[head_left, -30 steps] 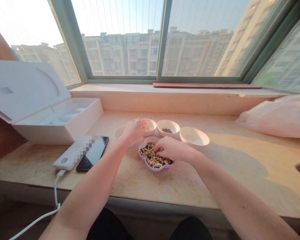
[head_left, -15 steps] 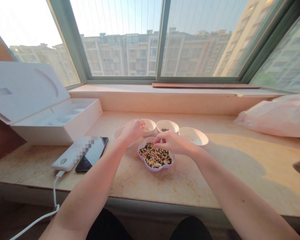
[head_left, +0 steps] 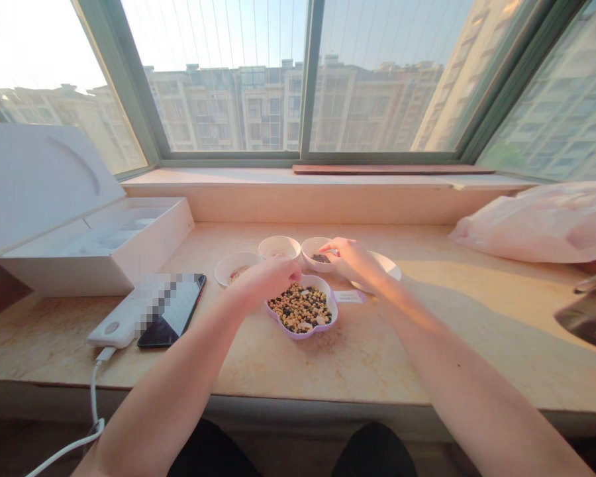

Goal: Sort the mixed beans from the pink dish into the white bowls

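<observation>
In the middle stands a purple-rimmed, flower-shaped bowl (head_left: 300, 335) filled with mixed tan and black beans (head_left: 300, 308) and a few pale, flat pieces. My left hand (head_left: 279, 273) is over its upper left edge, fingertips curled together; anything between them is hidden. My right hand (head_left: 348, 257) reaches over a round white bowl (head_left: 310, 262) holding small dark beans (head_left: 320, 258), its thumb and fingers pinched near the contents. I cannot make out what they hold. Beside it are another white bowl (head_left: 279, 246) and a left-hand bowl (head_left: 228, 266) with some reddish pieces.
A fourth white bowl (head_left: 388, 264) sits partly behind my right wrist, with a small white label (head_left: 350, 297) in front. To the left lie a phone (head_left: 176, 315), a white power bank (head_left: 116, 324) with a cable and an open white box (head_left: 153, 238). A plastic bag (head_left: 536, 222) rests right.
My right hand has moved from the mixed beans up to the bowl of dark beans. My left hand has come back from the rear bowl to the flower-shaped bowl's edge. The view has shifted slightly.
</observation>
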`<state>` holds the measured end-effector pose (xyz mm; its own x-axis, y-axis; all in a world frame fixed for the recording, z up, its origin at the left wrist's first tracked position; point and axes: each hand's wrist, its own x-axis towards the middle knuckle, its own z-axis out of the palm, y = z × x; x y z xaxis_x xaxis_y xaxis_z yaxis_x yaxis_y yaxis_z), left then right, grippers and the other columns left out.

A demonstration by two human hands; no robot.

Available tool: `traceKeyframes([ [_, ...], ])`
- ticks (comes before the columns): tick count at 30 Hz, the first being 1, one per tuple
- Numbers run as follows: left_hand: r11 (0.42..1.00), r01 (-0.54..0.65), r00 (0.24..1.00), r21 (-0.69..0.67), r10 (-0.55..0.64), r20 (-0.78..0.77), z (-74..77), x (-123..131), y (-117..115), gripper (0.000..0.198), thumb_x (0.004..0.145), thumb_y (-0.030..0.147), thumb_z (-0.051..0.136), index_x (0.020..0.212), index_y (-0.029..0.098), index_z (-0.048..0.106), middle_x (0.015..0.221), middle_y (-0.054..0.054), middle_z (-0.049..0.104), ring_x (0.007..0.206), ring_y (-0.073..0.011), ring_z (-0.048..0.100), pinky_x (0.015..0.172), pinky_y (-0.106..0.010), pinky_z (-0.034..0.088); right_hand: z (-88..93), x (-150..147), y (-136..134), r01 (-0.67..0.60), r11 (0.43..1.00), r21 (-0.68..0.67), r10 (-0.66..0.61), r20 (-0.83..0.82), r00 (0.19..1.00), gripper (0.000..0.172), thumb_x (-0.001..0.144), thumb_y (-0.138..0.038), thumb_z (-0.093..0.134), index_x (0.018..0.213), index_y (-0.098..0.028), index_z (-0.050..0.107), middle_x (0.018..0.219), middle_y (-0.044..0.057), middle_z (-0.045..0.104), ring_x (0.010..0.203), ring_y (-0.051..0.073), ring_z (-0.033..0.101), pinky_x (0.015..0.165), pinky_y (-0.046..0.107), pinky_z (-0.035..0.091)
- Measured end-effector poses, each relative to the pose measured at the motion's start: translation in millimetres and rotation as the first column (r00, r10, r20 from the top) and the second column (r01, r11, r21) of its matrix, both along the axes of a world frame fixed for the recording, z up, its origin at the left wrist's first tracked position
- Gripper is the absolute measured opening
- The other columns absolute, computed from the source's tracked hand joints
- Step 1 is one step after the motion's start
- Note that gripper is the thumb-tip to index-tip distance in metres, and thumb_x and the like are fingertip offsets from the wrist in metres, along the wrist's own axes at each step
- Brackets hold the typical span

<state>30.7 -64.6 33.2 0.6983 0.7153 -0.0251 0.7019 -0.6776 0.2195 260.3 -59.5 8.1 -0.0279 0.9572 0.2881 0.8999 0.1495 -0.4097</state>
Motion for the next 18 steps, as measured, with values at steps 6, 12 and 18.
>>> traceKeyframes([
  [6,1.0,-0.002,0.987,0.006,0.003,-0.16,-6.3,6,-9,0.035,0.083,0.001,0.046,0.091,0.017,0.076,0.091,-0.01,0.076,0.079,-0.021,0.069,0.075,-0.03,0.049,8.0,-5,-7,-0.01,1.0,0.018,0.01,0.015,1.0,0.025,0.093,-0.024,0.059,0.106,-0.019,0.08,0.105,0.009,0.076,0.096,0.023,0.069,0.089,0.033,0.05],
  [12,0.999,-0.012,0.977,0.052,0.022,-0.214,-5.7,12,-18,0.037,0.087,0.002,0.042,0.094,0.014,0.077,0.094,-0.014,0.076,0.086,-0.0258,0.071,0.074,-0.031,0.05,13.4,-9,-12,-0.058,0.998,0.014,0.058,0.013,0.998,0.022,0.094,-0.021,0.06,0.101,-0.02,0.08,0.113,0.008,0.077,0.097,0.023,0.069,0.092,0.034,0.05],
  [18,0.999,-0.03,0.98,0.033,0.036,-0.194,-3.7,13,-20,0.037,0.089,0.004,0.043,0.096,0.017,0.077,0.093,-0.011,0.076,0.087,-0.0231,0.071,0.08,-0.029,0.049,9.9,-5,-8,-0.082,0.996,0.031,0.082,0.002,0.997,0.021,0.093,-0.022,0.059,0.101,-0.02,0.08,0.113,0.008,0.077,0.097,0.023,0.069,0.092,0.034,0.05],
])
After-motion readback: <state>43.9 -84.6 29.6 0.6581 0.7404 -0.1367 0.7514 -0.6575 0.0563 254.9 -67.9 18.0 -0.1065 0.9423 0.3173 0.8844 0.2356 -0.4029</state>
